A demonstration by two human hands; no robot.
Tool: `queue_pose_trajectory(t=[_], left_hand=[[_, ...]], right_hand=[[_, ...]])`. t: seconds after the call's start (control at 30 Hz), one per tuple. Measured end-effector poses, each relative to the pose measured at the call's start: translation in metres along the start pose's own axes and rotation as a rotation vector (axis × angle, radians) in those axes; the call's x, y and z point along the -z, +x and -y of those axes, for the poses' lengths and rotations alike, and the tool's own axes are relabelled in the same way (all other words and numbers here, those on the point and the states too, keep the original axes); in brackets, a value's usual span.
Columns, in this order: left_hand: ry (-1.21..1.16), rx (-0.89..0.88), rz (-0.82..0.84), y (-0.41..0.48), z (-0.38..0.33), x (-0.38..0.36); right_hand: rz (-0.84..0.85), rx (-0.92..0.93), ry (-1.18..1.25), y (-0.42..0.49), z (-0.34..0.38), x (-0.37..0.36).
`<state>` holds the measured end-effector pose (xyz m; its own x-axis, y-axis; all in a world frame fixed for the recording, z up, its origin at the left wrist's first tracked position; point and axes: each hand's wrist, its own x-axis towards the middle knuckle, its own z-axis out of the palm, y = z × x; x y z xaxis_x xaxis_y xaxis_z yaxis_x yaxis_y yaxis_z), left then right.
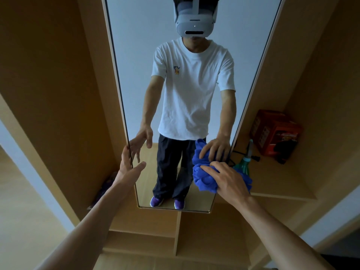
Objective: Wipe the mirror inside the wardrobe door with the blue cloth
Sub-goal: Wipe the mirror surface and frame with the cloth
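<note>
While on mirror (136, 45), cloth (204, 181) under hand (229, 179)

Mirror (136, 55) — glass, glossy, smooth, sharp reflection. Edge trim (114, 65) thin, pale along sides, brassy sheen at bottom corners; material unclear. Wardrobe panels (58, 84) — wood-look board, tan, matt, smooth, faint grain. Blue cloth (204, 182): soft plush fabric, matt, crumpled in deep folds. Red box (276, 131): printed card, slight sheen. Green bottle (242, 168): translucent plastic, glossy. Cable (240, 152): black, matt.
</note>
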<state>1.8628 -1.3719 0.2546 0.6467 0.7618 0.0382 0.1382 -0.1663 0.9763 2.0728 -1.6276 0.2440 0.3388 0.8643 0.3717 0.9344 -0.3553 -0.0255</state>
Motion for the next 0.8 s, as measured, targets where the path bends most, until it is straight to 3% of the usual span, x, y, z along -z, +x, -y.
queue_pose_trajectory(t=[0.2,0.33,0.57,0.8], left_hand=[[0.003,0.013,0.055,-0.003,0.003,0.008],[0.009,0.002,0.074,-0.005,0.004,0.011],[0.023,-0.074,0.098,-0.004,0.010,0.020],[0.060,-0.124,0.162,0.002,0.015,0.030]], right_hand=[[-0.134,-0.226,0.223,-0.009,0.001,-0.005],[-0.400,-0.400,0.382,-0.005,0.006,0.000],[-0.574,-0.508,0.521,0.008,0.015,-0.001],[-0.715,-0.553,0.473,0.018,0.037,-0.017]])
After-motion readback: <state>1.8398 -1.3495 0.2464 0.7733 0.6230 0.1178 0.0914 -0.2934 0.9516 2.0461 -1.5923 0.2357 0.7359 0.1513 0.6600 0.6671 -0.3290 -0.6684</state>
